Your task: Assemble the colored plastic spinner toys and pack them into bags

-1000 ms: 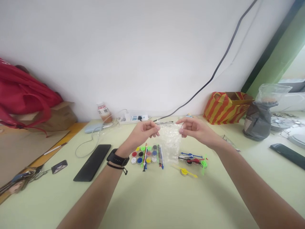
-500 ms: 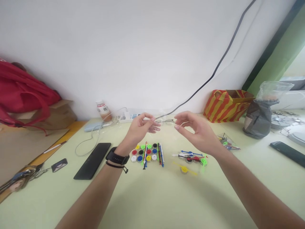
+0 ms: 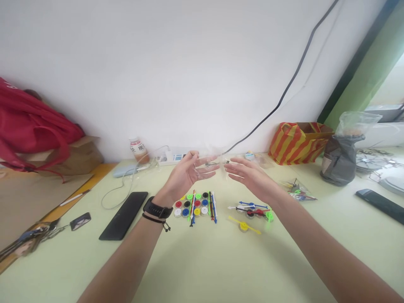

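Observation:
My left hand (image 3: 189, 171), with a black watch (image 3: 158, 207) at its wrist, is raised above the table. One ringed finger is curled and the others stretch right. Thin clear plastic (image 3: 217, 152), probably a bag, shows faintly at these fingers and is hard to make out. Opposite it, my right hand (image 3: 249, 174) has its fingers straight, pointing left, tips close to the plastic. Below the left hand lie coloured discs (image 3: 197, 203) in rows, with arrow pointers (image 3: 212, 206) across and beside them. Below the right hand are assembled spinners (image 3: 252, 210) and a yellow spinner (image 3: 243, 226).
Left: a black phone-like slab (image 3: 123, 215), keys (image 3: 41, 237), a cable (image 3: 104, 193) and a bottle (image 3: 139, 150). Right: a filled clear bag (image 3: 298, 190), a striped bag (image 3: 296, 143), a grey bag (image 3: 339, 160) and a dark phone (image 3: 380, 206). A wall stands behind.
My hands have come closer together. The left fingers have spread out toward the right, and the right fingers have straightened from a curved shape. The table items keep their arrangement.

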Demonstrator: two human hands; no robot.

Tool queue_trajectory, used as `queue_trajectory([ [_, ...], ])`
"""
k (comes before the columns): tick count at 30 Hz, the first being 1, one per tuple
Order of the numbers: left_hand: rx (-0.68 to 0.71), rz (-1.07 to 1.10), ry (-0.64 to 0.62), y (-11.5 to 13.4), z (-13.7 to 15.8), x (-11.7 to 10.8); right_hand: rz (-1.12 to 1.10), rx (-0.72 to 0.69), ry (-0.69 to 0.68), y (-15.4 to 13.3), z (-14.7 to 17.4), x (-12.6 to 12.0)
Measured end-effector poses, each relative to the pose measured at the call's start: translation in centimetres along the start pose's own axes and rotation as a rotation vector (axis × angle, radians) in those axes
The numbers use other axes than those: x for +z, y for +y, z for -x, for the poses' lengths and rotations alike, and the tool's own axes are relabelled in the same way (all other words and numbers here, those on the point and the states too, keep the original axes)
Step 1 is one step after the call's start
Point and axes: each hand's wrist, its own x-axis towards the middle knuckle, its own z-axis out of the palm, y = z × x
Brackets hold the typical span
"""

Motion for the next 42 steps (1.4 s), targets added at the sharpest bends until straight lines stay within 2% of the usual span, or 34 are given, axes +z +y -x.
queue_trajectory([
  [4,-0.026,-0.068,0.091,-0.2,-0.1,-0.3,-0.18,0.099,-0.042,0.0,-0.7,-0.8],
  [7,-0.038,-0.131,0.161,-0.6,-0.2,-0.5,-0.192,0.08,-0.008,-0.2,-0.8,-1.4],
  [15,0.01,-0.419,0.089,-1.4,-0.1,-1.2,-0.069,0.031,-0.124,-1.5,-0.4,-2.2],
  [18,-0.02,-0.478,0.079,-1.7,-0.1,-1.4,0.005,0.01,-0.185,-1.8,-0.2,-2.2],
  [21,-0.069,-0.432,0.011,-1.7,0.0,-1.1,0.102,-0.023,-0.217,-1.9,0.1,-2.0],
  [25,-0.144,-0.289,-0.153,-1.3,0.4,-0.7,0.25,-0.082,-0.289,-2.1,0.5,-2.0],
  [28,-0.217,-0.174,-0.257,-1.3,0.5,-0.6,0.25,-0.104,-0.371,-2.2,0.6,-2.3],
  [32,-0.252,-0.049,-0.336,-1.9,0.4,-0.4,0.186,-0.094,-0.491,-2.1,0.6,-2.4],
  [42,-0.323,0.065,-0.463,-2.9,0.9,1.3,0.034,0.144,-0.8,-2.3,1.3,-1.9],
])
